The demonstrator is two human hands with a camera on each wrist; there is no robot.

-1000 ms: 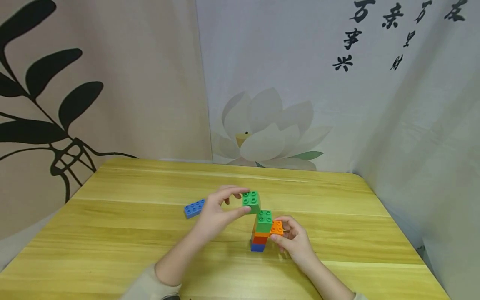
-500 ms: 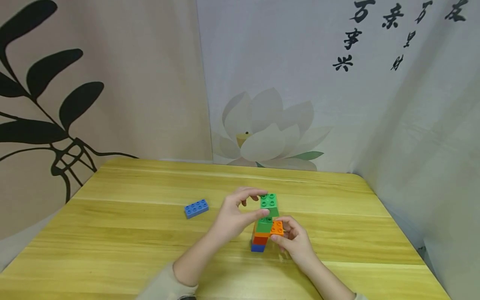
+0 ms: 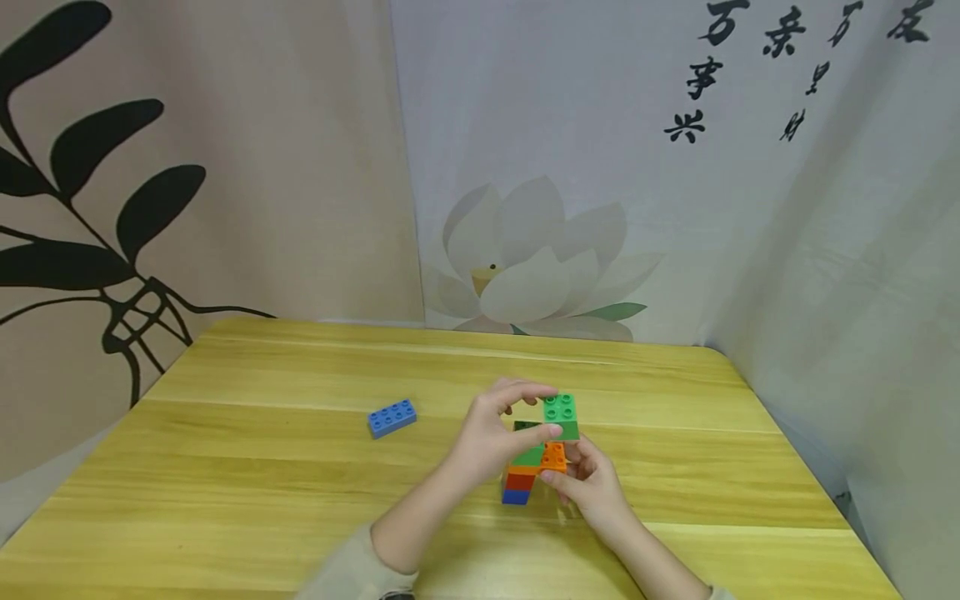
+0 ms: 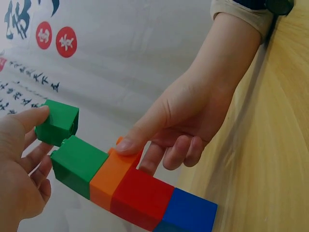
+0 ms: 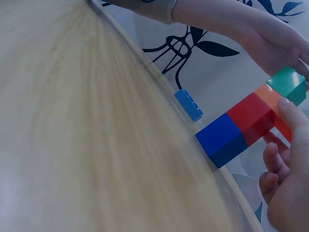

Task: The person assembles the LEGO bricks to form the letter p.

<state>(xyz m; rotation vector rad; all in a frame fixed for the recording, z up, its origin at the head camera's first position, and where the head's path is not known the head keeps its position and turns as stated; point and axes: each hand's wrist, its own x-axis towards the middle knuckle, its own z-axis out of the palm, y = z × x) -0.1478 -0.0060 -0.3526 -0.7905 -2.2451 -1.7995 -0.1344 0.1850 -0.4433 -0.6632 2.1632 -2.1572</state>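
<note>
My left hand [image 3: 480,442] pinches a small green toy brick [image 3: 562,408] between thumb and fingertips, up beside the top of a brick tower. That tower stands upright on the table: a blue brick [image 3: 515,497] at the bottom, then a red brick [image 3: 521,482], an orange brick [image 3: 554,455] and another green brick [image 4: 79,162]. The orange one juts out to the right, its studs showing. My right hand [image 3: 597,492] grips this jutting end with thumb and fingers. From the head view, the held brick appears above the orange studs, and my left thumb partly covers the tower's green top.
A loose blue brick [image 3: 392,418] with two rows of studs lies on the wooden table [image 3: 247,467], left of the tower. Behind the table hangs a pale curtain [image 3: 300,167] printed with leaves, a lotus and writing.
My left hand has carried the green brick rightward, from above the tower's left side past its green top to above the orange brick's jutting end. My right hand has stayed in place.
</note>
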